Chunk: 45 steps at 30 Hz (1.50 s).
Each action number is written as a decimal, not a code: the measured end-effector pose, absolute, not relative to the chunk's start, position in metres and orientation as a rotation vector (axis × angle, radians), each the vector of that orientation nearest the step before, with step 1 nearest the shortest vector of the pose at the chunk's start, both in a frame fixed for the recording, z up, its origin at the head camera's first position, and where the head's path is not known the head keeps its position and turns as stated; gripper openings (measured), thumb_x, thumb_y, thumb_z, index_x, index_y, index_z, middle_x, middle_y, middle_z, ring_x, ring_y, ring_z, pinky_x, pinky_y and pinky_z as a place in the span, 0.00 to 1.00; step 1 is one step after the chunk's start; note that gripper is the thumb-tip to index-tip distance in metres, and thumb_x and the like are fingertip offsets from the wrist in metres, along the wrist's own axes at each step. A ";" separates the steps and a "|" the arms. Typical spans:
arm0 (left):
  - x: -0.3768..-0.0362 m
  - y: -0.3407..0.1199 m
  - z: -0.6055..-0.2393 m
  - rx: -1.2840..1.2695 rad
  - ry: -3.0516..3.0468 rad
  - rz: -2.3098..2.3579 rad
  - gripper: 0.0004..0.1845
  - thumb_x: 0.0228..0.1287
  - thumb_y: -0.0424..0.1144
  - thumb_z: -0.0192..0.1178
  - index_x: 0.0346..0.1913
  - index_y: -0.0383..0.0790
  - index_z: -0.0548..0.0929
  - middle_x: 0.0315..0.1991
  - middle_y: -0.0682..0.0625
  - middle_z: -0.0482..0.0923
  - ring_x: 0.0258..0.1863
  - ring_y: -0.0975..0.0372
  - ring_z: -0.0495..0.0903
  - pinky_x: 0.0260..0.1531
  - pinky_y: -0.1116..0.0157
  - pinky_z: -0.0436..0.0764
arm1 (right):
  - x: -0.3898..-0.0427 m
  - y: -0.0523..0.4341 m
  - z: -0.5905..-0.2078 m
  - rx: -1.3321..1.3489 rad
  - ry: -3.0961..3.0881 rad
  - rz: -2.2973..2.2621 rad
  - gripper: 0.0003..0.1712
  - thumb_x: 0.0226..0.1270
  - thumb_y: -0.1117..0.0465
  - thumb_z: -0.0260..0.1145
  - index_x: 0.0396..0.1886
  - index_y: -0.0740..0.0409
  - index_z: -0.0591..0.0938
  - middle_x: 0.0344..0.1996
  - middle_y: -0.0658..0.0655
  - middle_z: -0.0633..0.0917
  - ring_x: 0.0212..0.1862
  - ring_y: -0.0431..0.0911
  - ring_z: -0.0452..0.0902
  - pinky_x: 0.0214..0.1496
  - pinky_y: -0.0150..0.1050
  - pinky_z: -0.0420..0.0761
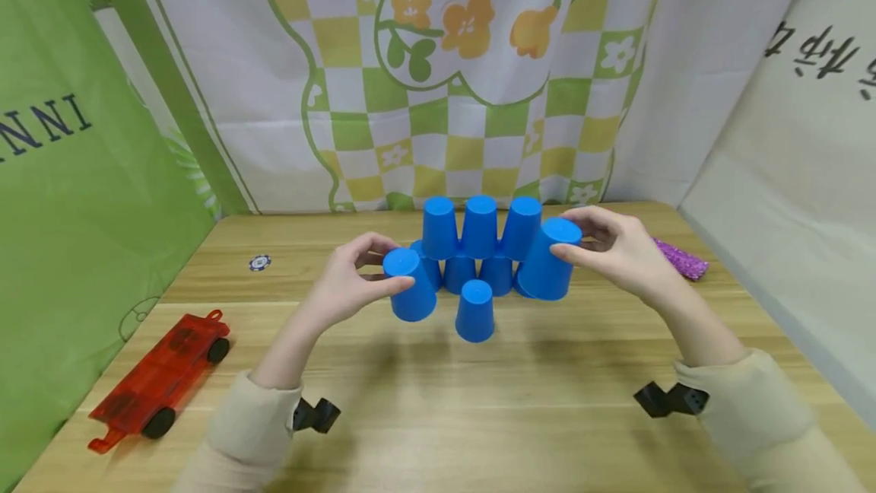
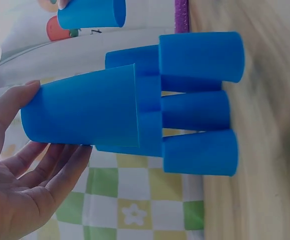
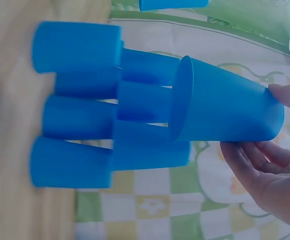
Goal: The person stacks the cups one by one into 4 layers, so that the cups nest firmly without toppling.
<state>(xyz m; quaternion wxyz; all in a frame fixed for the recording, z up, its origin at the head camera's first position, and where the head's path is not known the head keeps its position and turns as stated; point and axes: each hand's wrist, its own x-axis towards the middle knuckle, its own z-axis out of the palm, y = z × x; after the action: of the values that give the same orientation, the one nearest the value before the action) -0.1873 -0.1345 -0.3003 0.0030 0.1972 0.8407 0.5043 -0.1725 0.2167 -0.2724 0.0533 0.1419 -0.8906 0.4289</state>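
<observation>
My left hand (image 1: 352,280) pinches an upside-down blue cup (image 1: 413,295) near its closed end, thumb on one side and fingers on the other. In my right hand (image 1: 619,246) is another upside-down blue cup (image 1: 553,268), gripped the same way and slightly tilted. Both cups are held up off the table. Between and behind the hands stands a two-level stack of blue cups (image 1: 479,230), three on top of a row of several, partly hidden by the held cups. One more blue cup (image 1: 475,314) stands mouth down in front of the stack.
A red transparent toy cart (image 1: 164,375) with black wheels lies at the left of the wooden table (image 1: 438,440). A poker chip (image 1: 260,262) is at the back left. Purple glittery material (image 1: 682,259) lies behind my right wrist. Printed cloth (image 1: 452,128) hangs behind the table.
</observation>
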 end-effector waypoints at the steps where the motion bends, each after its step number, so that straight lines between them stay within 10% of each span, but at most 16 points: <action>1: -0.188 -0.135 -0.297 0.619 2.647 1.572 0.23 0.52 0.43 0.70 0.50 0.41 0.76 0.49 0.46 0.78 0.51 0.52 0.79 0.48 0.55 0.82 | -0.174 0.217 -0.268 0.431 -2.703 1.296 0.27 0.62 0.50 0.65 0.57 0.59 0.74 0.50 0.60 0.80 0.47 0.40 0.80 0.45 0.25 0.80; 9: -0.201 -0.138 -0.272 0.631 2.732 1.496 0.24 0.53 0.46 0.70 0.51 0.42 0.76 0.51 0.47 0.78 0.52 0.51 0.79 0.46 0.54 0.83 | -0.191 0.217 -0.241 0.355 -2.698 1.225 0.29 0.61 0.48 0.66 0.56 0.59 0.74 0.50 0.59 0.80 0.42 0.29 0.77 0.41 0.22 0.78; 16: -0.214 -0.137 -0.245 0.651 2.800 1.412 0.26 0.53 0.48 0.69 0.53 0.41 0.76 0.52 0.47 0.77 0.52 0.52 0.78 0.48 0.54 0.81 | -0.206 0.214 -0.226 0.342 -2.681 1.171 0.32 0.61 0.45 0.65 0.58 0.60 0.73 0.51 0.60 0.79 0.48 0.42 0.77 0.44 0.23 0.76; 24: -0.240 -0.120 -0.212 0.676 2.841 1.378 0.27 0.54 0.49 0.68 0.53 0.41 0.75 0.51 0.47 0.77 0.50 0.55 0.78 0.48 0.55 0.81 | -0.228 0.206 -0.214 0.336 -2.648 1.227 0.36 0.60 0.44 0.65 0.61 0.62 0.70 0.57 0.64 0.76 0.58 0.55 0.74 0.59 0.49 0.75; 45: -0.286 -0.073 -0.203 0.629 2.865 1.363 0.27 0.55 0.51 0.67 0.53 0.39 0.74 0.51 0.44 0.76 0.48 0.55 0.75 0.47 0.58 0.79 | -0.258 0.171 -0.221 0.325 -2.608 1.200 0.32 0.61 0.49 0.66 0.59 0.65 0.72 0.54 0.66 0.78 0.56 0.57 0.75 0.58 0.52 0.76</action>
<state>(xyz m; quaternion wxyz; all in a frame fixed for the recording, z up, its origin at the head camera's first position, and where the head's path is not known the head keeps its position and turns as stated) -0.2856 -0.0726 -0.2030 -0.0462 0.1942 0.8848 0.4211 -0.2582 0.1712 -0.2210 0.1260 0.1115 -0.8955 0.4120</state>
